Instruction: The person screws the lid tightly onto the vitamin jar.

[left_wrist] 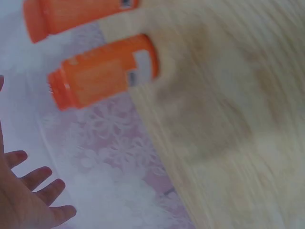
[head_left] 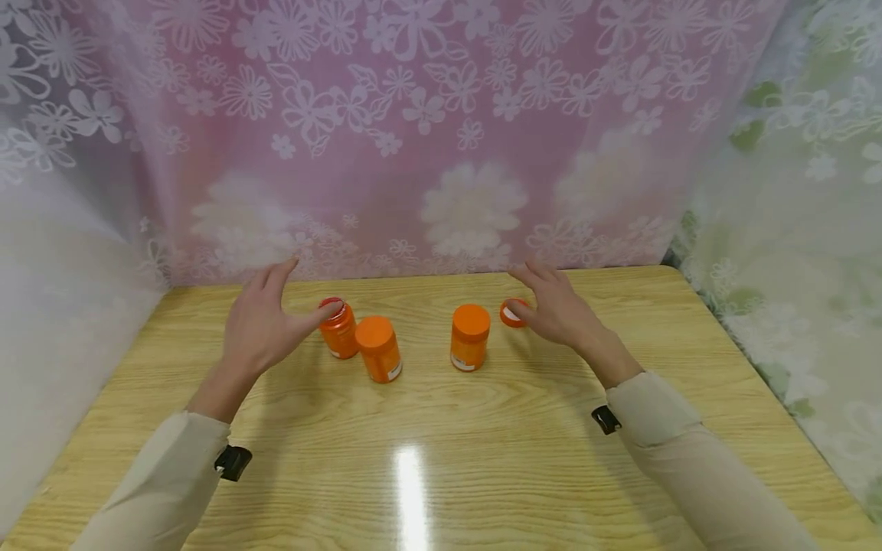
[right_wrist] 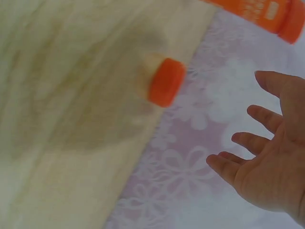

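An uncapped orange jar (head_left: 339, 334) stands at the left, its threaded mouth bare in the left wrist view. Nearest to it is my left hand (head_left: 263, 317), spread above the table, the thumb overlapping the jar's rim in the head view; the left wrist view shows the fingers apart from it. Beside that jar stands a capped orange jar (head_left: 380, 353). Another capped orange jar (head_left: 470, 343) is right of the middle. Farther right an orange lid (right_wrist: 167, 82) lies on the table, white inside showing. My right hand (head_left: 554, 306) hovers by the lid, fingers extended, holding nothing.
The wooden table (head_left: 331, 444) reaches back to a pink flowered curtain (head_left: 386, 176). Pale flowered cloth (head_left: 792, 229) hangs along the right side, and whitish cloth (head_left: 69, 268) along the left. A bright light reflection lies on the tabletop near the front.
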Demonstrator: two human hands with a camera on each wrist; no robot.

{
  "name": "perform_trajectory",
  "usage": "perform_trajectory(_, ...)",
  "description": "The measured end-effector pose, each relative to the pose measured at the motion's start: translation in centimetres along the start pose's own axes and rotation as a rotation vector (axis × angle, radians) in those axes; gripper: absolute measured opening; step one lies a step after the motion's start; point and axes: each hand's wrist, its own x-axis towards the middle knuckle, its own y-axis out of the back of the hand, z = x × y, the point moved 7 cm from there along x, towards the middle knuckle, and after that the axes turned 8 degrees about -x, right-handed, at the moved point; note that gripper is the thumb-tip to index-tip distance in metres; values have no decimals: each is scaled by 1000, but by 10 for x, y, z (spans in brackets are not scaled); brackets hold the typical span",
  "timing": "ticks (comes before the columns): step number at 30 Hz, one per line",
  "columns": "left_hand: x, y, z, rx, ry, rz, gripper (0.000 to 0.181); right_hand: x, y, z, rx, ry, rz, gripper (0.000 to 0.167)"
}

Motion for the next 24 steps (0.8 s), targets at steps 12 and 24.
perform_trajectory(12,-16,-39,-50,65,20,-108,106,13,-44,25,-4,-19,-111,63)
perform_trajectory(24,-17,-73,-67,-218,128,-208,107,19,-63,32,40,-30,-123,66)
